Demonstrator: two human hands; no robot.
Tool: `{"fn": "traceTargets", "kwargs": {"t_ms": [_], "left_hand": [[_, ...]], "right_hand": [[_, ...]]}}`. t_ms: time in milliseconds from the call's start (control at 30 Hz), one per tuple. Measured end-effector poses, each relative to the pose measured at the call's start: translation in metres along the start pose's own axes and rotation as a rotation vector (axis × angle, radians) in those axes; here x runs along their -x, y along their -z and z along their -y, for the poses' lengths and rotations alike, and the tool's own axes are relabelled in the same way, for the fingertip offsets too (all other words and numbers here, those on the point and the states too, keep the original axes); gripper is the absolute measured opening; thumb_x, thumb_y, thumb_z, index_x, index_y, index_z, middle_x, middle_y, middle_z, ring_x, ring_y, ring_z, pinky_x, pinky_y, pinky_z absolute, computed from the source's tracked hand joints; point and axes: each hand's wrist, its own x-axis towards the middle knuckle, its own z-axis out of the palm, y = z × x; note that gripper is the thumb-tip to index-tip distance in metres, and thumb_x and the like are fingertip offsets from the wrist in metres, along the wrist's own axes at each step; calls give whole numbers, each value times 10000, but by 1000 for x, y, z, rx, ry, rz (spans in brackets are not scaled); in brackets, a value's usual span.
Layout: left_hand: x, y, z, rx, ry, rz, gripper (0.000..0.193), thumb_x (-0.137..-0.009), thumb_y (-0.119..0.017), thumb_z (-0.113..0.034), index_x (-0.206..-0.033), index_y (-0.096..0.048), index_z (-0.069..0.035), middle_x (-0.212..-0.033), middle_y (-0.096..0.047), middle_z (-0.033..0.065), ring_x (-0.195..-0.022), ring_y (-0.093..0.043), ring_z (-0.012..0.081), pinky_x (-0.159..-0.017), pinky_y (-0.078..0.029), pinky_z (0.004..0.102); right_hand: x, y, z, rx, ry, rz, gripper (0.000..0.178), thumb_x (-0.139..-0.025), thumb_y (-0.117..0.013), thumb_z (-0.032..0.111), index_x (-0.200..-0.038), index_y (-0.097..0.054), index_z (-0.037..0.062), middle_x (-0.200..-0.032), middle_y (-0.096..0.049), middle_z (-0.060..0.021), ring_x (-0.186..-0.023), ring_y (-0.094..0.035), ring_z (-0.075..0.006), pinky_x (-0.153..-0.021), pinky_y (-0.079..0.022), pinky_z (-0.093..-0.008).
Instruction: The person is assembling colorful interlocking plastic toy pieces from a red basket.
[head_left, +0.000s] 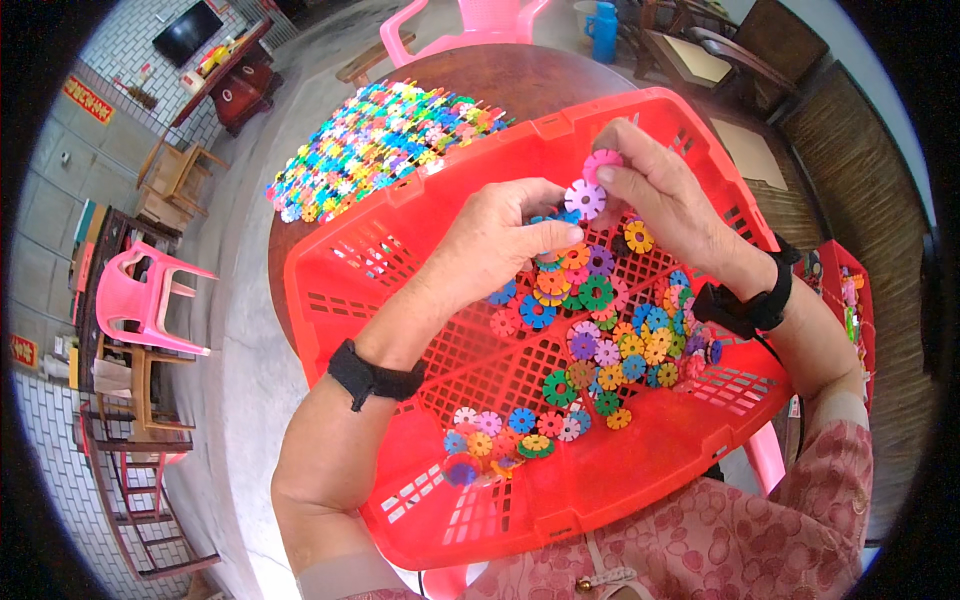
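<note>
Both hands are raised over a red plastic basket (640,475) holding many loose notched flower-shaped discs (596,292). My right hand (665,195) pinches a pink disc (601,160) between thumb and fingers. A pale lilac disc (585,200) adjoins it, edge to edge; whether the two are slotted together I cannot tell. My left hand (495,238) is closed on a blue disc (570,216) just below the lilac one. More blue pieces show between its thumb and fingers, partly hidden. Black straps circle both wrists.
The basket leans on a round brown table (500,75), where a large mat of joined coloured discs (385,145) lies at the far left. Pink plastic chairs stand beyond the table and at left (150,300). A red crate (848,300) sits at right, a blue jug (601,33) behind.
</note>
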Motion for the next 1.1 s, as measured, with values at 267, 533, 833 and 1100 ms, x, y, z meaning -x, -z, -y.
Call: {"fn": "traceTargets", "kwargs": {"t_ms": [267, 533, 833, 1100], "left_hand": [[-4, 5, 5, 124, -84, -45, 370, -844, -662, -201, -1134, -566, 6, -1022, -600, 29, -902, -563, 93, -740, -480, 232], [-1, 7, 2, 96, -94, -13, 362, -854, -650, -192, -1146, -560, 1, -1016, -606, 28, -880, -566, 88, -709, -486, 230], [6, 1, -6, -16, -35, 18, 343, -848, -647, -192, -1129, -575, -7, -976, -610, 12, -826, -558, 79, -618, -468, 208], [11, 2, -19, 96, -25, -47, 241, -833, -652, -173, -1019, -618, -24, -834, -608, -15, -704, -523, 53, -586, -423, 203]], "right_hand": [[-9, 23, -7, -248, -198, -7, 97, -906, -471, 129, -902, -528, 50, -713, -590, -36, -564, -568, -90, -539, -468, -222], [-5, 14, 1, -472, -449, 152, 177, -911, -517, 229, -871, -549, 59, -632, -566, -10, -476, -552, -93, -414, -448, -212], [-1, 13, 14, 154, -201, 283, 228, -913, -510, 194, -787, -533, 4, -556, -517, -36, -452, -514, -103, -425, -418, -257], [2, 7, 4, -54, -195, 258, 207, -922, -500, 203, -828, -556, 28, -585, -539, -14, -451, -518, -78, -411, -418, -219]]}}
